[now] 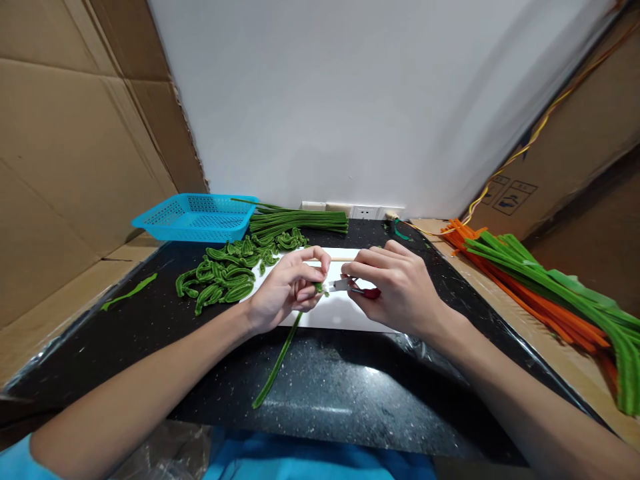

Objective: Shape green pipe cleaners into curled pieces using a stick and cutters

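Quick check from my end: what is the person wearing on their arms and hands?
Both hands, the left hand and the right hand, are bare: no gloves, rings or watch show. The forearms are bare too. A blue sleeve shows at the left upper arm.

Both bare forearms reach in from the lower corners toward mid-frame, where the left hand (287, 288) and right hand (395, 283) curl (fingertips nearly meeting) in pinching grips.
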`<state>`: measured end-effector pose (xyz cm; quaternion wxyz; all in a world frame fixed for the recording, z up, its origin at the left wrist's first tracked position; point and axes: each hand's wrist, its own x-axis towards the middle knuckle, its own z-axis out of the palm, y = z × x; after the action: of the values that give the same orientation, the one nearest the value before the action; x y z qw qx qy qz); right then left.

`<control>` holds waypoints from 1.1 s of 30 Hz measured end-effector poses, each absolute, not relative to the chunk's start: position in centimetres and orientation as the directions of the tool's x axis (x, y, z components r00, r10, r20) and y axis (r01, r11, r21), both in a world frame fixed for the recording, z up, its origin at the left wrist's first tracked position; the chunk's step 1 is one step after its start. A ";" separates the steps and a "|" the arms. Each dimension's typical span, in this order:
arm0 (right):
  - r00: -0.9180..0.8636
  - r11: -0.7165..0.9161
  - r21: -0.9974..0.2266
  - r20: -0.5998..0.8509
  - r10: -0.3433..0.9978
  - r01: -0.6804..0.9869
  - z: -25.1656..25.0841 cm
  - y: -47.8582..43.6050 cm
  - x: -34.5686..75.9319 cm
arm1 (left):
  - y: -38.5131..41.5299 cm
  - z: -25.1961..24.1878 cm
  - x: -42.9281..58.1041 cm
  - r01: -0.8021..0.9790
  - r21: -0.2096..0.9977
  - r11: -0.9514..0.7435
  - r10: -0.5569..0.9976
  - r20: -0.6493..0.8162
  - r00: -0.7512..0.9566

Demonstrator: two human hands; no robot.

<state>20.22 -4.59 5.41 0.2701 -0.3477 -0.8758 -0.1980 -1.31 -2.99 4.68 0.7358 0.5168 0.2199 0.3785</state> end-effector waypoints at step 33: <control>-0.647 0.678 0.183 0.547 0.531 0.712 5.4 -4.8 20.2 | -3.0 4.6 -1.1 -0.281 0.945 0.169 0.785 0.043 0.619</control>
<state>20.24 -4.79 5.38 0.2315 -0.3507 -0.8862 -0.1950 -1.13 -3.05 4.61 0.7268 0.5301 0.2374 0.3665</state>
